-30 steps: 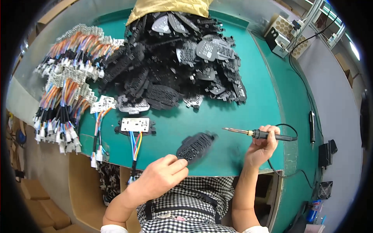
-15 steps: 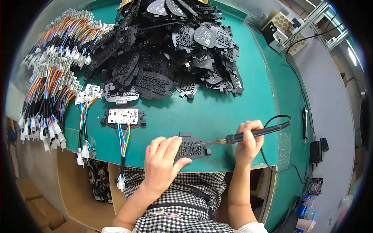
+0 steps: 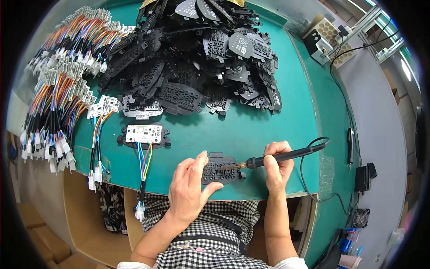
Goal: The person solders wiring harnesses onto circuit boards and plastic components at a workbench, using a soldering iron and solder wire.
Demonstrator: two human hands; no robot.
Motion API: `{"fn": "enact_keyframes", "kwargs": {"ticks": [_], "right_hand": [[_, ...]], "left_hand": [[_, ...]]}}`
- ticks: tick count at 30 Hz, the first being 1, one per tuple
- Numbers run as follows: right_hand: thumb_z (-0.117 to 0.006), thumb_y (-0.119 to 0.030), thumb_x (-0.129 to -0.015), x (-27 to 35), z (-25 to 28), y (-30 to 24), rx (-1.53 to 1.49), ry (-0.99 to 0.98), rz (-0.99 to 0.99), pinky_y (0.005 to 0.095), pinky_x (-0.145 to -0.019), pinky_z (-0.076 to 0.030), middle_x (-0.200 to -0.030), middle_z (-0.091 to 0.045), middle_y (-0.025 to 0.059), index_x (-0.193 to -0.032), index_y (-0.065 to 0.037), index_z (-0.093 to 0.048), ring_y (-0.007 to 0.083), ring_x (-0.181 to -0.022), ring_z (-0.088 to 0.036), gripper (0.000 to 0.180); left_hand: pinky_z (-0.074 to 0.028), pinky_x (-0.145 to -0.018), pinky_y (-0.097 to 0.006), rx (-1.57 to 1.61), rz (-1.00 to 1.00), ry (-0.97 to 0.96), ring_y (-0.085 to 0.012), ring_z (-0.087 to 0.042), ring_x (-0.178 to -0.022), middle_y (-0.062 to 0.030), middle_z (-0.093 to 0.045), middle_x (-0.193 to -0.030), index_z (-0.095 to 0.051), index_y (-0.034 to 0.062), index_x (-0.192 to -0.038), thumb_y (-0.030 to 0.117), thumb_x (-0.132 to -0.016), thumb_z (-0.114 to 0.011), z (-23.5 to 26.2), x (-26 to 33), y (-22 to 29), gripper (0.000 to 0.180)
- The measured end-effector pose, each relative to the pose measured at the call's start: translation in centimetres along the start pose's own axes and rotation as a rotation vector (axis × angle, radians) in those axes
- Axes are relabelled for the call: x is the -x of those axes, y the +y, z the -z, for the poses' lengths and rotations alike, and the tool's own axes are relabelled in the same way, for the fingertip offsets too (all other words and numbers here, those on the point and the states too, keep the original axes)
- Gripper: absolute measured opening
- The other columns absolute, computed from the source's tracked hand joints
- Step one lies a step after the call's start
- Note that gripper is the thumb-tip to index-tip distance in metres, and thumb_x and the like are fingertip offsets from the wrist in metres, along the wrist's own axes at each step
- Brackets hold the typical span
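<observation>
The left hand point(image 3: 190, 190) lay spread, fingers pinning the black moulded keypad panel point(image 3: 220, 169) flat at the near edge of the green bench mat point(image 3: 251, 130). The right hand point(image 3: 277, 168) was closed round a soldering iron point(image 3: 273, 159), its tip on the panel's right side. The hot tip sat close to those fingers; a slip could burn skin or scar the studded plastic.

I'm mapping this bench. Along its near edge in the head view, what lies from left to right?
Wire harness bundles → white circuit board on a black holder → left hand → black keypad part → soldering iron → black pen.
</observation>
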State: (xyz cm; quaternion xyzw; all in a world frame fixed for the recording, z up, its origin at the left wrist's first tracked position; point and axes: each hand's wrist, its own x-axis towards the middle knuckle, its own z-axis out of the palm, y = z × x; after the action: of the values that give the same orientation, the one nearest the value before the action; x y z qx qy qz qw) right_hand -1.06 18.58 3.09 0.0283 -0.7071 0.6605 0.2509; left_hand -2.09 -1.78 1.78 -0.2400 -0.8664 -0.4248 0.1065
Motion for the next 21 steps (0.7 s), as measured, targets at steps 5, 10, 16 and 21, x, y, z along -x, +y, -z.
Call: {"fn": "enact_keyframes", "kwargs": {"ticks": [5,10,16,21], "right_hand": [[-0.058,-0.004,-0.076,-0.08,0.06,0.20,0.025,-0.006,0.006,0.0206,-0.052,-0.031,-0.068,-0.045,-0.0001,-0.080,-0.004,-0.046,0.0062,-0.058,-0.038,0.012],[-0.057,-0.004,-0.075,-0.03,0.02,-0.10,0.011,-0.006,-0.014,0.0210,-0.053,-0.031,-0.067,-0.044,-0.0005,-0.078,-0.004,-0.046,0.0064,-0.058,-0.037,0.012],[-0.057,-0.003,-0.075,0.12,0.32,-0.03,0.011,-0.021,-0.016,0.0211,-0.053,-0.031,-0.067,-0.044,-0.0006,-0.078,-0.004,-0.046,0.0065,-0.058,-0.037,0.012],[-0.058,-0.004,-0.075,-0.17,0.02,-0.13,0.019,-0.001,-0.019,0.0209,-0.053,-0.031,-0.067,-0.044,-0.0006,-0.078,-0.005,-0.046,0.0065,-0.058,-0.037,0.012]], "left_hand": [[-0.044,-0.081,-0.034,0.029,-0.021,0.022,-0.0255,-0.052,-0.094,-0.0094,-0.062,-0.100,-0.042,0.0011,-0.125,0.018,-0.057,-0.078,-0.04,-0.09,-0.12,0.079],[-0.044,-0.081,-0.034,0.024,-0.024,0.019,-0.0254,-0.052,-0.094,-0.0095,-0.062,-0.100,-0.042,0.0009,-0.125,0.018,-0.057,-0.078,0.03,-0.07,-0.02,0.079],[-0.044,-0.081,-0.034,0.029,-0.022,0.015,-0.0253,-0.052,-0.094,-0.0096,-0.062,-0.100,-0.042,0.0012,-0.125,0.017,-0.057,-0.078,-0.04,0.02,0.09,0.079],[-0.044,-0.081,-0.035,0.040,-0.014,0.018,-0.0254,-0.052,-0.094,-0.0095,-0.062,-0.099,-0.042,0.0014,-0.125,0.017,-0.057,-0.078,-0.19,-0.09,-0.12,0.079]]}}
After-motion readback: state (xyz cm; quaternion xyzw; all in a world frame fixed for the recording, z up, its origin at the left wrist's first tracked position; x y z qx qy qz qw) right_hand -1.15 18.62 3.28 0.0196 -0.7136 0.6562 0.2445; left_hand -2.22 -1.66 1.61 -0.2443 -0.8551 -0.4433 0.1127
